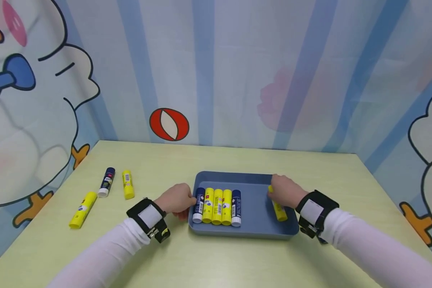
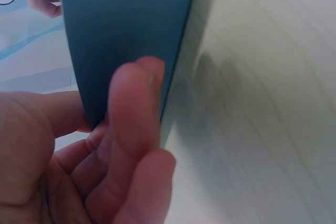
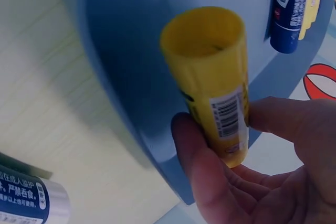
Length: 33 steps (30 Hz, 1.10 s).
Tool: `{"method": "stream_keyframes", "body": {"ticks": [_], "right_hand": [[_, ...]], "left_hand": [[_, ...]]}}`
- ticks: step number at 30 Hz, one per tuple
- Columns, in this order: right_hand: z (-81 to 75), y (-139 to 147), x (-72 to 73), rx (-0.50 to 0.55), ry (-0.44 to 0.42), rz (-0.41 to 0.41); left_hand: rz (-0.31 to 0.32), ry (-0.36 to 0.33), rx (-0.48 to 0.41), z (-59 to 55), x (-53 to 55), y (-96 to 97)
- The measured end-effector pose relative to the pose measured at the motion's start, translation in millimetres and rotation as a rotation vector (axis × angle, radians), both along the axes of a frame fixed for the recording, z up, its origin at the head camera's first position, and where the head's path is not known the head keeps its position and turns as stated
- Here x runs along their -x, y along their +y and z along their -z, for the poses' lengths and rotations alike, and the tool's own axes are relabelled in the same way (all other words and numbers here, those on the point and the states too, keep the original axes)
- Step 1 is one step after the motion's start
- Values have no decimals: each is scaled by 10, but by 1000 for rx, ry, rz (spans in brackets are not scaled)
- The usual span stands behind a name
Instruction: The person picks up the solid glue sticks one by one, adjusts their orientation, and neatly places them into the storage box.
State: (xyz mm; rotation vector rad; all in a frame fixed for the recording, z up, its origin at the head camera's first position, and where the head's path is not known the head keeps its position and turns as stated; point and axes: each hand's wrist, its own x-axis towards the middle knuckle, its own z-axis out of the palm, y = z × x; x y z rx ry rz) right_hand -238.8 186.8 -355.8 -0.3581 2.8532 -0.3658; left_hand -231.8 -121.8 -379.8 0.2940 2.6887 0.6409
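Observation:
A blue-grey tray stands on the table, with a row of glue sticks in its left part: a navy glue stick at the right end, another navy one at the left end, several yellow ones between. My left hand grips the tray's left rim, thumb on one side and fingers on the other in the left wrist view. Over the tray's right part, my right hand pinches a yellow glue stick between thumb and fingers. That stick is tilted, clear of the row.
Left of the tray lie a navy glue stick and two yellow glue sticks, one upper and one lower. Another navy glue stick lies outside the tray's right side, mostly hidden by my wrist in the head view. A printed curtain hangs behind the table.

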Motion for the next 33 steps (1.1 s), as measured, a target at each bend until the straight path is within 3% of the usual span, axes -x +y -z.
{"method": "stream_keyframes", "body": {"ticks": [25, 33], "right_hand": [[244, 6, 5, -174, 210, -80], [198, -28, -40, -194, 252, -89]], "left_hand": [[-5, 0, -10, 11, -12, -14], [-4, -5, -8, 34, 4, -18]]}}
